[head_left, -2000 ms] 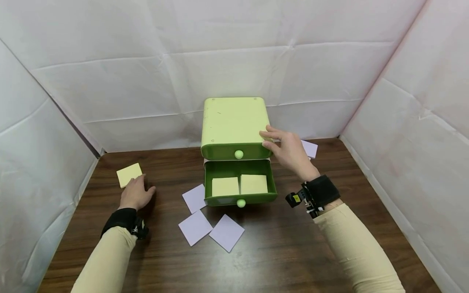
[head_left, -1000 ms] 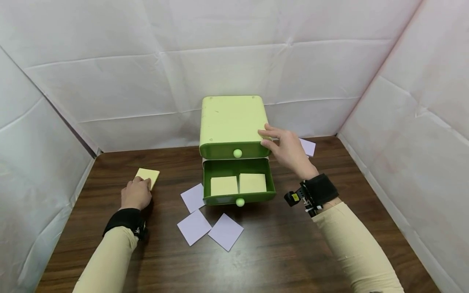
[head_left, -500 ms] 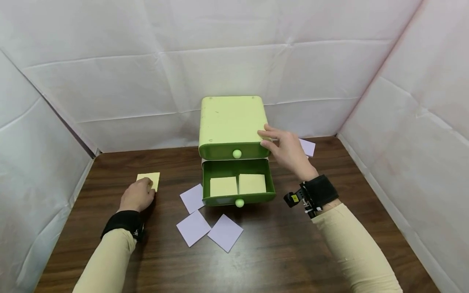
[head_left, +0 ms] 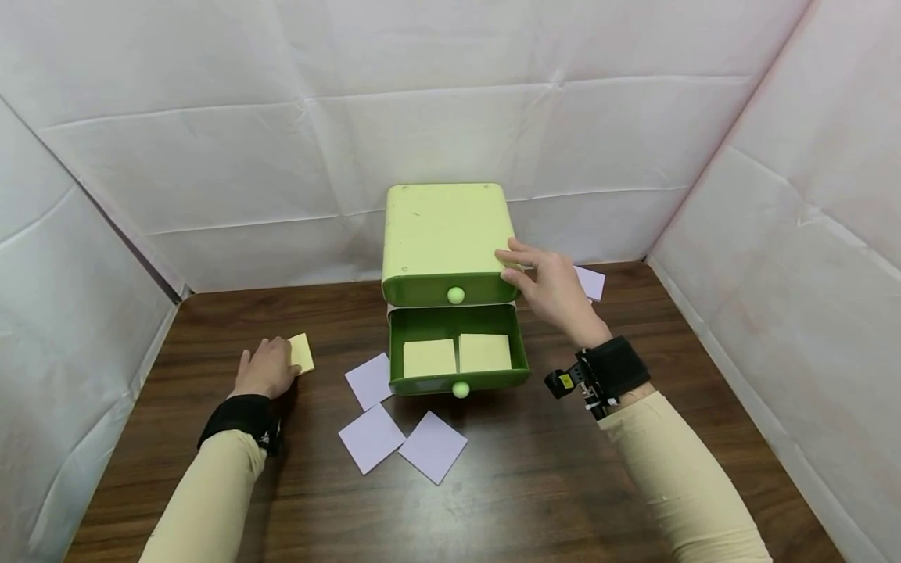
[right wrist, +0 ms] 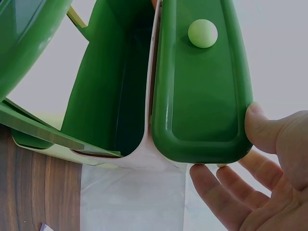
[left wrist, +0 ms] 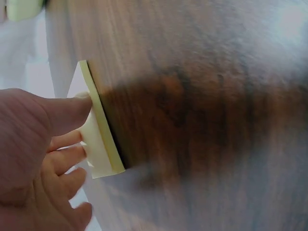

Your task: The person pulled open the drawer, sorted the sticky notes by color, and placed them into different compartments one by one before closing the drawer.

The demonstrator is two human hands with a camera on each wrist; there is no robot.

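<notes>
Far left: our left hand (head_left: 263,369) pinches a yellow sticky pad (head_left: 302,353), thumb on one face and fingers on the other in the left wrist view (left wrist: 98,130). The pad sits at the fingertips, on the drawer side of the hand, tilted up on edge off the wooden table (head_left: 535,485).

To the right of that hand, between it and the drawer unit, three lilac paper squares (head_left: 371,380) lie flat on the table. Two of them are nearer us than the hand's fingertips.

Centre: green drawer unit (head_left: 446,231). Top drawer (head_left: 450,295) is closed, and the bottom drawer (head_left: 459,352) is pulled out toward us. Two yellow pads (head_left: 457,354) lie side by side inside it.

Right: our right hand (head_left: 552,291) rests on the unit's top right front corner with fingers spread and mostly straight, not wrapped around anything. In the right wrist view the thumb (right wrist: 262,127) touches the corner of the top drawer front, beside its round knob (right wrist: 202,33).

Just behind the right hand, another lilac square (head_left: 592,283) is on the table, partly hidden by the hand.
</notes>
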